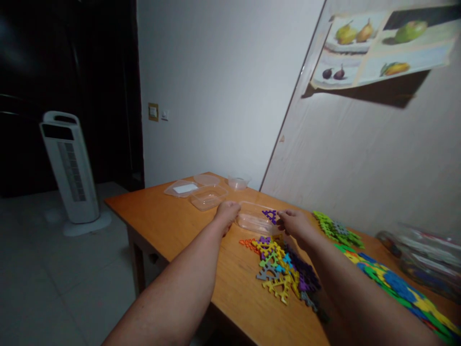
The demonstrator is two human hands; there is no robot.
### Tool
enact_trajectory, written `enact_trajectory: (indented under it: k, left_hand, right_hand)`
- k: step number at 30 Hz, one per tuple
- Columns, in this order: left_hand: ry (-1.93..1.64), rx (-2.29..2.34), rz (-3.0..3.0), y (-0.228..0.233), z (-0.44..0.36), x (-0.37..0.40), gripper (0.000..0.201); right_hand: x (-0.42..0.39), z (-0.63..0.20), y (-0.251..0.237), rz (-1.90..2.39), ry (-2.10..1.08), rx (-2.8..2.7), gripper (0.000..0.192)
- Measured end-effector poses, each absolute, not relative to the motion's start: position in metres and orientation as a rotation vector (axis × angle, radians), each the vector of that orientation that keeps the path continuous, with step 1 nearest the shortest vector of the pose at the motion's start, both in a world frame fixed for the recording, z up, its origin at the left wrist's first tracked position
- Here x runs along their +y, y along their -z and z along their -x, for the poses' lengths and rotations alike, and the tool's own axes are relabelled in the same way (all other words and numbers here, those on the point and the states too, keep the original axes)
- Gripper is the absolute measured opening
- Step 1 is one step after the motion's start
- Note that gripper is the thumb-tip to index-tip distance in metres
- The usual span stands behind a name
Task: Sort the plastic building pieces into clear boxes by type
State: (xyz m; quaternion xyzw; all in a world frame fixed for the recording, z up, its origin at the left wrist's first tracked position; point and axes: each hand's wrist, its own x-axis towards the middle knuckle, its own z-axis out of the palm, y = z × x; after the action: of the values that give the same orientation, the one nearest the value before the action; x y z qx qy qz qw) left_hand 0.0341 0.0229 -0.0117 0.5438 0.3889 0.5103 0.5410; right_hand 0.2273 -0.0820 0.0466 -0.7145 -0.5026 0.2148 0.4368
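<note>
Head view: clasped the tub [254,224] by one end with left fingers [235,207], likely for steadiness; pinched a triangle [274,215] opposite with right fingers [283,216], handily near the pile [287,261]!

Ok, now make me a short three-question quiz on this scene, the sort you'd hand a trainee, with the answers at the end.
1. Multiple choice: what colour is the triangular interlocking piece in the right hand?
A) orange
B) purple
C) lime green

2. True or false: the left hand is holding a yellow piece.

3. Fill in the blank: the mixed-colour pile of interlocking pieces lies on the wooden ____.

Key:
1. B
2. False; it holds the end of the nearer clear rectangular container.
3. table
</note>
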Motion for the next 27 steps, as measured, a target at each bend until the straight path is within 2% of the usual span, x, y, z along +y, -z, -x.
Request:
enact_trajectory:
  k: [6, 12, 18, 27]
  left_hand:
    - [-1.229, 0.948, -1.294, 0.008, -0.034, 0.019, 0.016]
    - [-1.233, 0.944, -1.339, 0.014, -0.036, 0.024, 0.017]
    - [-1.241, 0.927, -1.321, 0.014, -0.036, 0.023, 0.015]
    - [-1.235, 0.941, -1.338, 0.009, -0.035, 0.018, 0.016]
  right_hand:
    - [-0.095, -0.237, -0.044, 1.758, -0.557, -1.273, 0.022]
    - [-0.128, -0.235, -0.051, 1.704, -0.883, -1.736, 0.031]
    - [-0.135, -0.232, -0.038, 1.726, -0.91, -1.927, 0.041]
    - [-0.126, -0.239, -0.027, 1.697, -0.74, -2.014, 0.028]
